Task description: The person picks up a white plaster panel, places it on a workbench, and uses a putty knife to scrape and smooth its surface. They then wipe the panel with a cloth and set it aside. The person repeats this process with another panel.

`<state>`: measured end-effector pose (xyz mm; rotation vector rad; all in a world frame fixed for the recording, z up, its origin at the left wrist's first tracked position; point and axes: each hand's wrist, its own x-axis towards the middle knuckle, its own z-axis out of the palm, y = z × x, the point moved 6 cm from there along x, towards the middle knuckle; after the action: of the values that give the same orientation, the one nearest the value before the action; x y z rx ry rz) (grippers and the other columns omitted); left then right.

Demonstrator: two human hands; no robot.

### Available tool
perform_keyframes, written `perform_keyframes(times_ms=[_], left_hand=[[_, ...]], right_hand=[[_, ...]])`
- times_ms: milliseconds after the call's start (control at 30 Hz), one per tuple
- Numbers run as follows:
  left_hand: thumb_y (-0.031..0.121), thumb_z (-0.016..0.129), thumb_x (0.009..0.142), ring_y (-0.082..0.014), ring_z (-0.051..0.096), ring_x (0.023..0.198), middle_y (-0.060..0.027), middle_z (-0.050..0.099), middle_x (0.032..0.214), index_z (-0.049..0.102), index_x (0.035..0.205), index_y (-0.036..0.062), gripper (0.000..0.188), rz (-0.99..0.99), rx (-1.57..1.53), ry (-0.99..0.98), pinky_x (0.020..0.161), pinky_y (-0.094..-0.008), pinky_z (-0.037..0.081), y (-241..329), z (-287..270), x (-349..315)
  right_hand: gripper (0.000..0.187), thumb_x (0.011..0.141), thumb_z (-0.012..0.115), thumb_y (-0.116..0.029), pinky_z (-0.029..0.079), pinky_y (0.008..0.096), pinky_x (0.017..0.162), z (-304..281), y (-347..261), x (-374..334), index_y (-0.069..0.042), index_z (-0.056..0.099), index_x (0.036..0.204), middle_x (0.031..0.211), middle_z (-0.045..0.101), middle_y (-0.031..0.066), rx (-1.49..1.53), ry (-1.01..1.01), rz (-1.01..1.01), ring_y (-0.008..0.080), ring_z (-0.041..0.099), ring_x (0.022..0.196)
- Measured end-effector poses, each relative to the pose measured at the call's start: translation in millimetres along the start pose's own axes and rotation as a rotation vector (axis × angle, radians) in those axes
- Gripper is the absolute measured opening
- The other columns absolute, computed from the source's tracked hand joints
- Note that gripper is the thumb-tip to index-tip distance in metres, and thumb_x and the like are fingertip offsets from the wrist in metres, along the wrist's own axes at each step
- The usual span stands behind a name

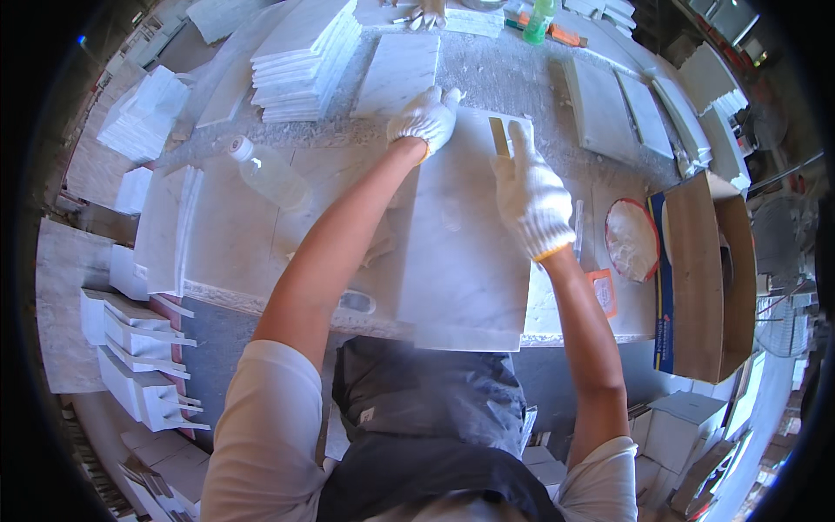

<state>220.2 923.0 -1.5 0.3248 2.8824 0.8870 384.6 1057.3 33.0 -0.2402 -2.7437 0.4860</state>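
Note:
A white marble slab point(465, 252) lies lengthwise before me, its near end jutting past the table's front edge. My left hand point(424, 123), in a white knit glove, is closed at the slab's far left corner, fingers curled at the edge. My right hand point(531, 196), gloved the same way, rests over the slab's far right part. Between its thumb and fingers is a flat brass-coloured scraper blade point(499, 137); the rest of that tool is hidden by the glove. Just beyond my left hand lies another marble slab point(398, 74).
A clear plastic bottle point(270, 178) stands at left, below a stack of marble tiles point(304, 65). Right of me are a red-rimmed bowl of white powder point(632, 239), an orange packet point(602, 292) and a cardboard box point(696, 278). More slabs point(600, 109) lie far right, near a green bottle point(539, 22).

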Motion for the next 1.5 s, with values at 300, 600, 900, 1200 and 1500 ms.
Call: perform_keyframes(times_ms=[300,600,900,1200,1500], left_hand=[[0.053,0.027,0.105,-0.0376,0.061,0.123,-0.0170,0.064,0.133,0.064,0.126,0.0101,0.060,0.032,-0.056,0.012,0.102,-0.0499,0.048,2,-5,0],[0.054,0.032,0.103,-0.0411,0.055,0.129,-0.0185,0.060,0.140,0.060,0.135,0.0097,0.061,-0.017,-0.039,-0.086,0.106,-0.0514,0.044,2,-1,3],[0.052,0.033,0.104,-0.0381,0.064,0.119,-0.0139,0.068,0.130,0.068,0.125,0.0120,0.057,0.031,-0.020,0.024,0.100,-0.0497,0.050,4,-1,3],[0.053,0.032,0.103,-0.0412,0.057,0.127,-0.0205,0.060,0.138,0.060,0.134,0.0084,0.062,0.047,-0.051,-0.055,0.106,-0.0505,0.045,4,-3,2],[0.051,0.036,0.103,-0.0399,0.062,0.121,-0.0159,0.066,0.131,0.068,0.125,0.0122,0.055,0.044,-0.018,0.011,0.101,-0.0496,0.049,1,2,9]], right_hand=[[0.047,0.098,0.057,-0.030,0.056,0.0501,0.080,7,-25,20,-0.004,0.056,0.137,0.104,0.071,0.0257,-0.147,-0.157,0.010,0.0438,0.070,0.091],[0.048,0.098,0.055,-0.034,0.054,0.0527,0.086,15,-27,20,-0.002,0.057,0.133,0.110,0.070,0.0266,-0.042,-0.109,0.074,0.0457,0.069,0.098],[0.039,0.095,0.059,-0.029,0.054,0.0518,0.086,31,-27,36,-0.002,0.059,0.124,0.112,0.068,0.0266,-0.038,-0.116,0.063,0.0447,0.068,0.099],[0.040,0.095,0.059,-0.028,0.053,0.0511,0.090,34,-38,52,-0.002,0.060,0.126,0.117,0.067,0.0279,-0.203,-0.185,0.025,0.0465,0.066,0.105],[0.032,0.091,0.062,-0.027,0.054,0.0500,0.086,36,-33,44,-0.003,0.065,0.112,0.108,0.069,0.0286,-0.077,-0.113,-0.019,0.0474,0.066,0.101]])
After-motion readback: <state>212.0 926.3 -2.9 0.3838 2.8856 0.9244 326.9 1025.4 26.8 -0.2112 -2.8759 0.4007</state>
